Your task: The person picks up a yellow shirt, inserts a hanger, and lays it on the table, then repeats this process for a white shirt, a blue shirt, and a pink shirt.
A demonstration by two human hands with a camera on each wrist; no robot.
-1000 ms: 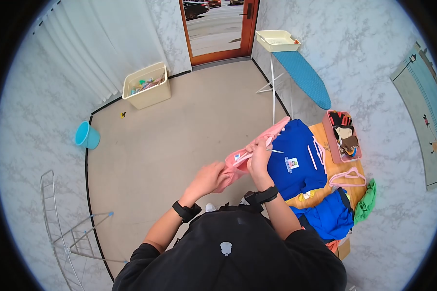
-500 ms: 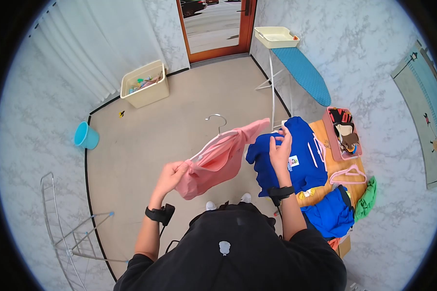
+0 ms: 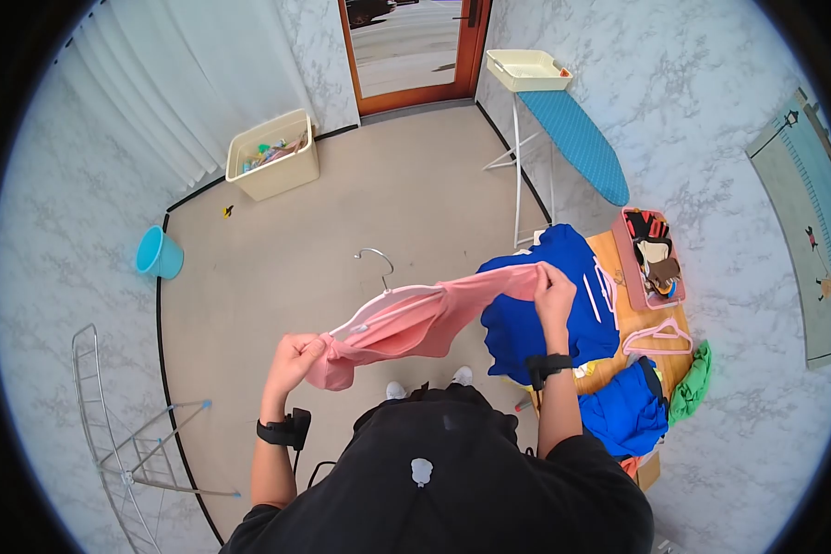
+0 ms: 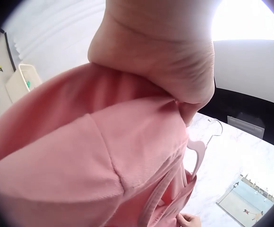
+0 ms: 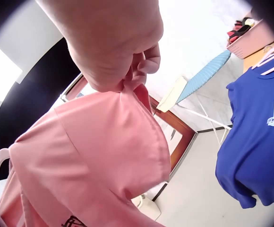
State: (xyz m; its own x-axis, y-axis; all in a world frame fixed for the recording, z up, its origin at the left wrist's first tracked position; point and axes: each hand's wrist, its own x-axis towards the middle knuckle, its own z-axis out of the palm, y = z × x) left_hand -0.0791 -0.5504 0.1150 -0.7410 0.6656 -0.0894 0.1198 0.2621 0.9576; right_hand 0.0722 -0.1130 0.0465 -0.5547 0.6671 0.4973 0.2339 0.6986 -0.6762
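A pink T-shirt hangs in the air in front of the person, spread sideways between both hands. Inside its neck is a pale pink hanger, its metal hook pointing up and away. The left hand grips the shirt's left sleeve side, thumb on top. At the other end, the right hand pinches the right sleeve by its edge; the right wrist view shows the sleeve hanging from the fingertips. Behind the right hand, a blue T-shirt with a printed picture lies over the table.
On the wooden table at right are pink hangers, a pink bin of dark items, blue clothing and green cloth. Farther off stand an ironing board, a cream bin, a blue bucket and a metal drying rack.
The hands were close together on the bunched pink T-shirt, then moved apart. The right hand, off the shirt half a second ago, now pinches its right sleeve and stretches it outward.
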